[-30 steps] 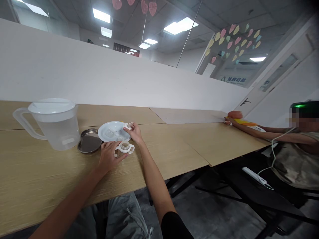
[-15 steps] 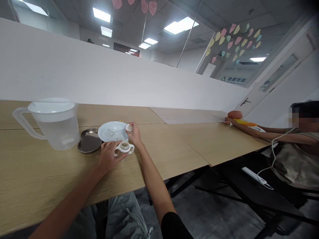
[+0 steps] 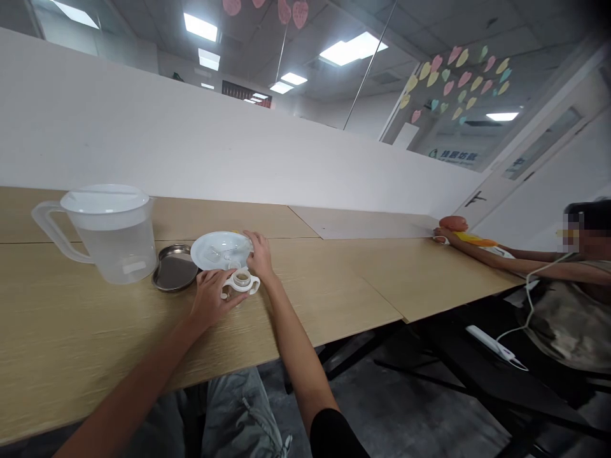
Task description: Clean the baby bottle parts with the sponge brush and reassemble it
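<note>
My left hand (image 3: 212, 296) is closed around an uncapped baby bottle (image 3: 242, 278) with a white two-handled collar, held upright just in front of the white plate (image 3: 203, 262). Its open mouth faces up. My right hand (image 3: 259, 253) is at the plate's right rim, fingers curled inward; what lies between them is hidden. On the plate are small clear pieces (image 3: 217, 254), too indistinct to name. A metal kidney-shaped tray (image 3: 175, 270) sits left of the plate.
A lidded plastic pitcher (image 3: 114, 235) stands at the left of the wooden table (image 3: 324, 286). On the right, another person (image 3: 563, 312) reaches toward a doll (image 3: 453, 224). A white power strip (image 3: 491, 343) rests on a dark seat below.
My right hand has turned over at the plate's rim, and the round white cap it held is no longer visible. My left hand still holds the bottle. The view has shifted slightly.
</note>
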Demonstrator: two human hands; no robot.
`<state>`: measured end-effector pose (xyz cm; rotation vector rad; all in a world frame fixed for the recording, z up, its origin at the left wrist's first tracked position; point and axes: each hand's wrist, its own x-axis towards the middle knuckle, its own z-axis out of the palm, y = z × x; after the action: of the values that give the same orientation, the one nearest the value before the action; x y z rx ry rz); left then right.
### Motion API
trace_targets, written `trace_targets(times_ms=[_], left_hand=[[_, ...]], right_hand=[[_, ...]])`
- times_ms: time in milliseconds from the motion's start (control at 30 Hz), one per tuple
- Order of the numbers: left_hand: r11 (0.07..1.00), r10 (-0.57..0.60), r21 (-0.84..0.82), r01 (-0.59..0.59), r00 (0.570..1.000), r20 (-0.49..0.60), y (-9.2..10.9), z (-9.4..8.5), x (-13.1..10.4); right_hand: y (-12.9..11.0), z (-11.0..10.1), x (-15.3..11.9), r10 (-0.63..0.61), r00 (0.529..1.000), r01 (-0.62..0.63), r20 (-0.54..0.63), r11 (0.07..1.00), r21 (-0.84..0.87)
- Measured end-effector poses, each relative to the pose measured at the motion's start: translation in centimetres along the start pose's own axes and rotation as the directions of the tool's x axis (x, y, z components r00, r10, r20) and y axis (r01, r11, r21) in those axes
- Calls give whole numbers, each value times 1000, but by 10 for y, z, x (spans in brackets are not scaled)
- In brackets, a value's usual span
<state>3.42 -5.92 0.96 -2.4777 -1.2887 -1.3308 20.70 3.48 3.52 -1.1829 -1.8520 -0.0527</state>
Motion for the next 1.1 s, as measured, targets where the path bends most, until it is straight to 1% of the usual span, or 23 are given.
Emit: trace_targets(times_ms=[100,167,233,333,500,733,900,1100], left_hand=[[1000,-3,-8,3,1000,1,0,0,0],[1000,-11,-3,11,1000,15,0,0,0],[1000,-19,0,19,999,33,0,0,0],[1000,-27,-2,27,999,44,0,1,0],[1000,-12,-6,12,999,35,-1,2,0],[1000,-8,3,8,1000,29,0,1,0],[1000,-9,8,9,1000,21,0,1,1],[999,-11,53,9,1000,24,-1,-1,2]], right_hand=[[0,1,0,11,999,-10,-37,999,40],[-1,2,1,60,997,-56,-53,996,73],[-2,3,1,126,991,-121,-45,988,98],[-6,3,1,186,982,-187,20,979,85],[-13,0,0,245,961,-235,130,968,-89],[-14,1,0,251,927,-215,280,965,-153],[-13,1,0,235,922,-198,308,969,-147],[-14,2,-1,240,917,-182,317,962,-202]])
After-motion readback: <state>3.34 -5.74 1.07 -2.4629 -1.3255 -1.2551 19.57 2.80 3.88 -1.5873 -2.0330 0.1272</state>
